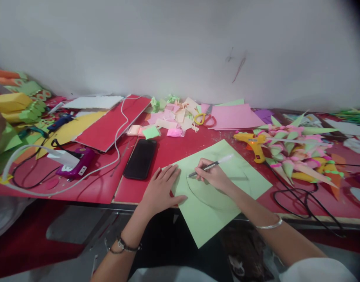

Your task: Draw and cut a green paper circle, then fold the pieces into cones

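Observation:
A light green paper sheet (pixel 211 223) lies askew on the red table, its near corner hanging past the front edge. A curved dark line runs across it. My right hand (pixel 213 176) grips a black and clear pen (pixel 207 167), whose tip meets the paper at the left end of the curve. Spread flat, my left hand (pixel 162 188) rests at the sheet's left edge with its fingers apart and holds nothing. Just beyond it lies a black phone (pixel 140 158).
At the right are a yellow glue gun (pixel 257 147) with a black cable and green-pink paper pieces (pixel 288 145). Paper scraps (pixel 171 117), scissors (pixel 205 119) and pink sheets (pixel 235 116) lie at the back. A purple power socket (pixel 80 164) with cables is at the left.

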`<state>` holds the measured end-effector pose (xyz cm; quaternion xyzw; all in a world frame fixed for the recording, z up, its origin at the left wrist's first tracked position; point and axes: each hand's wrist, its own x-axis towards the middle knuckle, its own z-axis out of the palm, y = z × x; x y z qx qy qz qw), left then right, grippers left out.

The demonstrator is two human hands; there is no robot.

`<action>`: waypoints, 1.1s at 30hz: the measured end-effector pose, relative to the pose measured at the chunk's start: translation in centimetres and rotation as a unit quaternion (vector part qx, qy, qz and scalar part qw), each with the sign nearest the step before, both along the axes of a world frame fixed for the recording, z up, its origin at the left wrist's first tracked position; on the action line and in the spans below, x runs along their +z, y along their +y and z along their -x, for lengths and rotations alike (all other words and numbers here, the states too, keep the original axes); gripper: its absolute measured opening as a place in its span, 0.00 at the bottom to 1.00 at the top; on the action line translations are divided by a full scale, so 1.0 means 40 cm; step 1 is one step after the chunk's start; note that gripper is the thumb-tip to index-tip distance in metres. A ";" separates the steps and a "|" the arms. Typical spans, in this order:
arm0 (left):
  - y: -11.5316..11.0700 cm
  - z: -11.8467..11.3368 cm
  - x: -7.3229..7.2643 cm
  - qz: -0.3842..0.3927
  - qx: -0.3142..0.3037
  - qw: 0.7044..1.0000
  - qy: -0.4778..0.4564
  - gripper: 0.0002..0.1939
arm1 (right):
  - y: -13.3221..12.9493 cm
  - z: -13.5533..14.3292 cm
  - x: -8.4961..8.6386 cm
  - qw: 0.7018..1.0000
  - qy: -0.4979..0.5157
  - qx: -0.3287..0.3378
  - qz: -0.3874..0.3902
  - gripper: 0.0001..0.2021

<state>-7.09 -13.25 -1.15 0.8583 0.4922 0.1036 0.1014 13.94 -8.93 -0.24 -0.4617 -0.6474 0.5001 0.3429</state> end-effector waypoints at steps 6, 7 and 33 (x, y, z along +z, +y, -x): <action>-0.001 0.001 -0.002 -0.002 -0.003 1.000 -0.005 0.39 | 0.007 0.004 0.003 1.000 -0.007 -0.025 -0.012 0.13; -0.001 0.001 -0.002 -0.002 -0.003 1.000 -0.005 0.39 | 0.009 0.005 0.004 0.999 -0.009 -0.031 -0.015 0.13; -0.002 -0.002 0.002 0.003 0.002 1.000 0.016 0.40 | 0.027 0.006 0.008 0.995 -0.013 -0.093 -0.031 0.13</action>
